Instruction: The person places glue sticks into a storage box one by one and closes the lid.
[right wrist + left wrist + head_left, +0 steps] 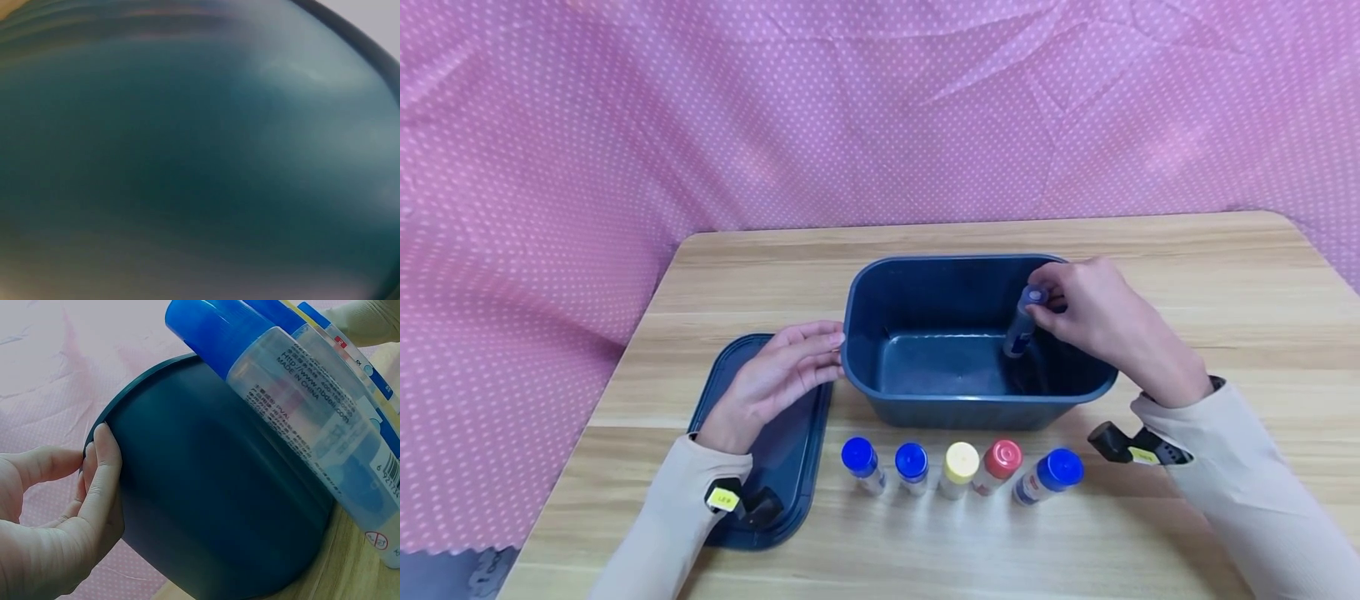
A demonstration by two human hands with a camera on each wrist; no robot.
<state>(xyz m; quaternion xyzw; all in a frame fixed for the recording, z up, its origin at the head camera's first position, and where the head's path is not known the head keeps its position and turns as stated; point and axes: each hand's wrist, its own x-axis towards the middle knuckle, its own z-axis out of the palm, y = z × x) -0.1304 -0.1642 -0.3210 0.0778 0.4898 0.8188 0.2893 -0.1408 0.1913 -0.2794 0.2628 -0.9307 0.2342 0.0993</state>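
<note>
My right hand [1093, 304] pinches the cap of a slim glue bottle [1021, 327] with thumb and fingers. The bottle hangs tilted inside the right part of a dark blue plastic bin [955, 410], its lower end near the bin floor. At the bin's left end, my left hand [782, 375] touches the outside close under the rim with nearly straight fingers, and no finger shows inside. In the left wrist view those fingertips [105, 440] lie against the bin's end wall [206, 469]. The bin's wall [200, 150] fills the right wrist view, hiding the hand there.
In front of the bin stands a row of clear glue bottles: two blue-capped ones [859, 457] [912, 463], a yellow-capped one [961, 463], a red-capped one [1002, 460] and another blue-capped one [1060, 471]. A dark blue lid [782, 492] lies left, under my left forearm. Pink dotted cloth [880, 125] hangs behind.
</note>
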